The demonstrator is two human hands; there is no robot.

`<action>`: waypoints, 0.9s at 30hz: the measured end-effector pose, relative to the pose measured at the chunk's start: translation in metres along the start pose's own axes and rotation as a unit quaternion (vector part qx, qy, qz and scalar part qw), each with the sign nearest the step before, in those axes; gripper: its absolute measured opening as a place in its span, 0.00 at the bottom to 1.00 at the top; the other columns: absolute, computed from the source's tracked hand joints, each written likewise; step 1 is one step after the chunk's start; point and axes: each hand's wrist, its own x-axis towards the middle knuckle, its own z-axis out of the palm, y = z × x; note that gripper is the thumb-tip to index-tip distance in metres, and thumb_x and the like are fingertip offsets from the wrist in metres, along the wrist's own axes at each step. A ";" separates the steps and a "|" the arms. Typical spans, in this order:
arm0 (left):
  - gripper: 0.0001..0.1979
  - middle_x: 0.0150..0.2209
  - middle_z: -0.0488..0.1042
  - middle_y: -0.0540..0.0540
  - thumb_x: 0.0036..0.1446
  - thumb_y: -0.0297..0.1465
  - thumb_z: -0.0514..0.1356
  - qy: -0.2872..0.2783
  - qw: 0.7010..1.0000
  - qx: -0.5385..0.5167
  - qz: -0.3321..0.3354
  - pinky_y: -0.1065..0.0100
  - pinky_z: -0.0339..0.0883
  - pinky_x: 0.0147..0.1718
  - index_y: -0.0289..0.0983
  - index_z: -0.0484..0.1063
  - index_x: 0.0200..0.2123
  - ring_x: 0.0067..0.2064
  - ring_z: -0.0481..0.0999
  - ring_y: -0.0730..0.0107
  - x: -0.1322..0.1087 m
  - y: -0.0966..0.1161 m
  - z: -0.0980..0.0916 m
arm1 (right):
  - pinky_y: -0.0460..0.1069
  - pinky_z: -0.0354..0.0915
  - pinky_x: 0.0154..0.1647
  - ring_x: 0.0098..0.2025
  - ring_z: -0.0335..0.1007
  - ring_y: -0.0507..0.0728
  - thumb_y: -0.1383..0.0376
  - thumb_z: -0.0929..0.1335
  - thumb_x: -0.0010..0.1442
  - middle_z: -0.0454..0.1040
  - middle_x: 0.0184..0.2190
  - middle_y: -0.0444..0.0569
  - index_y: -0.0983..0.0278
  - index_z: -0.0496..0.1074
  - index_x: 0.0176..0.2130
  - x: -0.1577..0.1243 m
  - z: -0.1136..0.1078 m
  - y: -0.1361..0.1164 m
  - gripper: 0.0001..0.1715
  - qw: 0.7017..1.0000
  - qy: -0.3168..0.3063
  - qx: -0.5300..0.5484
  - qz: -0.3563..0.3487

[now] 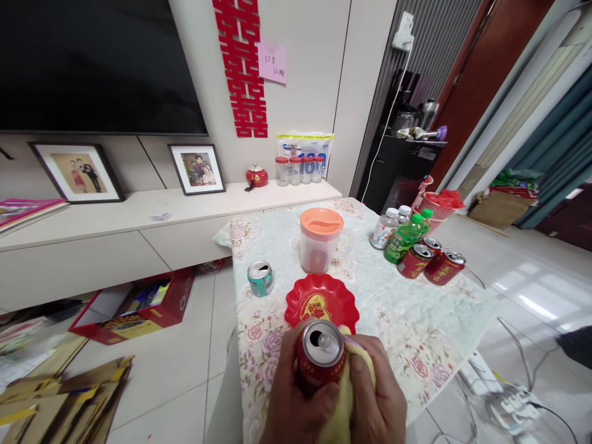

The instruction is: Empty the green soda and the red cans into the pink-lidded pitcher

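Note:
My left hand (296,394) is wrapped round a red drink can (322,357), held upright with its opened top facing up. My right hand (377,388) grips a yellow cloth (345,401), which presses against the can's right side. Just beyond the can, a red scalloped plate (342,296) with a gold print lies on the flowered tablecloth (407,320); the can and hands cover its near edge. Behind the plate stands a clear plastic jar (319,250) with an orange lid. A green can (260,279), its top opened, is to the left.
Along the table's right side stand several red cans (444,269), green-capped bottles (403,240) and white-capped bottles (383,229). A pink basket (435,213) is behind them. Power strips (509,407) and cables lie on the floor at right. Flattened cardboard (60,407) and a red box (157,308) are at left.

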 end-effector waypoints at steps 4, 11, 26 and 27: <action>0.33 0.52 0.84 0.44 0.43 0.32 0.73 -0.006 0.999 -0.026 -0.020 0.57 0.80 0.55 0.43 0.78 0.57 0.52 0.85 0.50 -0.005 0.006 0.010 | 0.46 0.69 0.51 0.48 0.76 0.53 0.55 0.66 0.77 0.79 0.45 0.45 0.53 0.82 0.47 0.017 -0.011 -0.006 0.14 0.996 -0.033 -0.038 -0.067; 0.35 0.54 0.83 0.42 0.42 0.34 0.74 -0.012 1.000 -0.005 -0.002 0.55 0.76 0.59 0.42 0.79 0.57 0.57 0.83 0.46 -0.010 0.011 0.012 | 0.47 0.74 0.36 0.34 0.77 0.56 0.42 0.67 0.72 0.80 0.34 0.49 0.60 0.79 0.37 0.038 -0.013 0.001 0.28 0.987 -0.127 0.012 0.094; 0.33 0.57 0.80 0.41 0.46 0.30 0.68 0.073 0.995 0.059 0.032 0.55 0.76 0.61 0.40 0.75 0.59 0.59 0.79 0.49 -0.001 0.014 0.005 | 0.48 0.71 0.47 0.45 0.78 0.56 0.47 0.66 0.75 0.82 0.44 0.48 0.57 0.82 0.46 0.011 -0.007 0.015 0.21 0.990 -0.124 -0.031 0.067; 0.34 0.58 0.79 0.42 0.46 0.29 0.68 0.078 0.995 0.051 0.024 0.55 0.76 0.61 0.41 0.74 0.59 0.60 0.79 0.50 -0.002 0.013 0.006 | 0.48 0.70 0.48 0.46 0.77 0.56 0.48 0.66 0.76 0.81 0.45 0.48 0.56 0.82 0.47 0.009 -0.007 0.011 0.20 0.993 -0.101 -0.028 0.061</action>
